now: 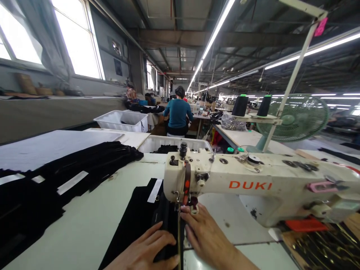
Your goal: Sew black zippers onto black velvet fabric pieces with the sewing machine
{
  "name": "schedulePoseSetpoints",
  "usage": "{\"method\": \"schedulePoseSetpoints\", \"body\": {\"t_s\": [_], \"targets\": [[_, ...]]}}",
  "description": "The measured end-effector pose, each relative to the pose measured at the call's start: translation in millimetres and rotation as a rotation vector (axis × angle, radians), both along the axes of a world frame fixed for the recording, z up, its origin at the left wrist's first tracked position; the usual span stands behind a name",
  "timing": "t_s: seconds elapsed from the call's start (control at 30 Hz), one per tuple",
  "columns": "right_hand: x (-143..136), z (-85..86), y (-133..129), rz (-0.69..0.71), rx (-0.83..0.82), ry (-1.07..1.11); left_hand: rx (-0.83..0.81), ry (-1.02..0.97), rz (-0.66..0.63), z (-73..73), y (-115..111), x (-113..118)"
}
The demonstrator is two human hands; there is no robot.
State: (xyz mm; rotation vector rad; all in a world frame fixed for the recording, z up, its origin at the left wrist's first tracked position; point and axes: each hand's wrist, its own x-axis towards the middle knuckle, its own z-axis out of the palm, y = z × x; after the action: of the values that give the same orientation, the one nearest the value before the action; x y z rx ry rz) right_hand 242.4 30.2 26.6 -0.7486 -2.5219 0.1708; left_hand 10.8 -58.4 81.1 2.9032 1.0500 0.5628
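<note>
Presently, left hand (149, 249) flat on black fabric (140, 221), fingers spread, gripping nothing. Right hand (206, 236) open beside needle (179, 213), fingertips at presser foot. Fabric under machine (253, 187); seam apparently midway. Stack (70, 176) unsewn.

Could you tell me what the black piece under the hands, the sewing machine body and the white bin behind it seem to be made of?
Black piece: matte woven or knit cloth, lying limp and flat. Sewing machine body: probably painted metal, cream gloss, chipped and grimy. White bin: likely moulded plastic, thin and slightly translucent.
</note>
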Motion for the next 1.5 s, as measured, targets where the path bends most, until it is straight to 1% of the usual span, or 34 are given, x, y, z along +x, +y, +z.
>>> {"method": "schedulePoseSetpoints", "body": {"t_s": [0.07, 0.17, 0.3, 0.4, 0.5, 0.57, 0.63, 0.73, 0.83, 0.97, 1.07, 1.17, 1.3, 1.4, 1.5], "targets": [[-1, -2.1, 1, -0.026, 0.013, -0.001, -0.005, 0.017, 0.013, 2.4, 4, -1], [-2, -3.8, 1, -0.063, 0.020, -0.006, -0.017, -0.020, 0.029, 3.7, 9, -2], [-2, 0.2, 1, -0.051, 0.008, 0.048, -0.013, -0.078, 0.041, -2.1, 18, -7], [-1, 7.5, 1, 0.012, -0.028, 0.102, -0.041, -0.036, 0.041, -9.9, 30, -16], [0, 11.8, 1, 0.133, -0.073, 0.090, -0.067, 0.032, 0.062, -14.2, 39, -21], [0, 10.6, 0, 0.211, -0.087, 0.078, -0.071, 0.052, 0.070, -12.4, 40, -19], [0, 6.3, 0, 0.237, -0.080, 0.085, -0.051, 0.027, 0.066, -7.9, 37, -15], [-2, -1.3, 0, 0.207, -0.058, 0.108, 0.007, -0.034, 0.054, -2.8, 32, -8], [-4, -4.7, 0, 0.180, -0.055, 0.120, 0.032, -0.061, 0.061, -4.4, 32, -8], [-6, -4.2, 1, 0.128, -0.023, 0.134, 0.039, -0.058, 0.083, -12.8, 39, -13], [-7, -4.8, 1, 0.095, -0.001, 0.138, 0.010, -0.046, 0.104, -20.2, 42, -19], [-6, -5.6, 2, 0.063, 0.015, 0.102, -0.020, -0.031, 0.121, -28.8, 45, -25], [-7, -4.0, 2, 0.029, 0.007, 0.049, -0.008, -0.036, 0.127, -37.4, 48, -28], [-8, -1.8, 1, 0.022, 0.017, 0.051, 0.031, -0.057, 0.130, -37.0, 49, -28], [-8, 0.3, 0, 0.008, 0.045, 0.045, 0.007, -0.057, 0.118, -33.0, 49, -28]]}}
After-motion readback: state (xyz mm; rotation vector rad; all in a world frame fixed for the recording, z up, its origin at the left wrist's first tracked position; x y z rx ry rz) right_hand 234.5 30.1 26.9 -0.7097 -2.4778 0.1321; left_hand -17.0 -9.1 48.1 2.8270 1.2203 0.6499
